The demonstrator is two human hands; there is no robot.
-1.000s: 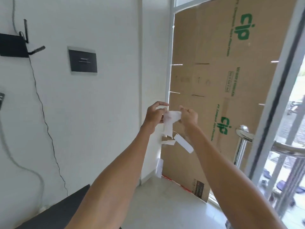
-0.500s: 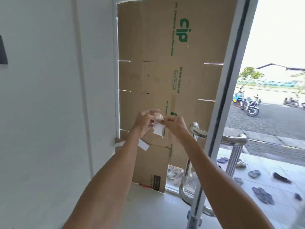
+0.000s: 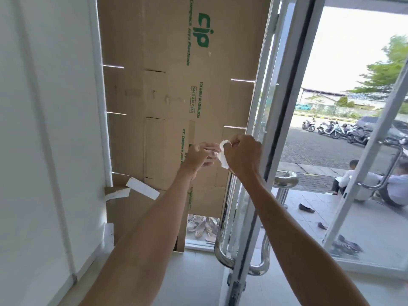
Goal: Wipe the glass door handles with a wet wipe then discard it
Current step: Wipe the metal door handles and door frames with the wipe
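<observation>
Both of my hands are raised in front of the open glass door's edge. My right hand (image 3: 241,154) pinches a small white wet wipe (image 3: 223,156), bunched and hanging a little below its fingers. My left hand (image 3: 199,156) holds the wipe's other side with its fingertips, close against the right hand. The chrome door handles (image 3: 286,181) run down either side of the white door frame (image 3: 268,138), just below and right of my hands. Their lower curved ends (image 3: 223,257) show near the floor. A second door with its own handle (image 3: 379,173) stands open at the far right.
A large brown cardboard sheet (image 3: 167,102) with green print covers the pane behind my hands. White wall (image 3: 44,129) fills the left. Loose white paper strips (image 3: 142,191) stick out at the cardboard's lower left. Shoes lie outside on the tiles, where two people sit at the right.
My view has swung right, from the wall to the door edge and the street outside. Both hands have stayed together on the wipe, which is now more bunched up.
</observation>
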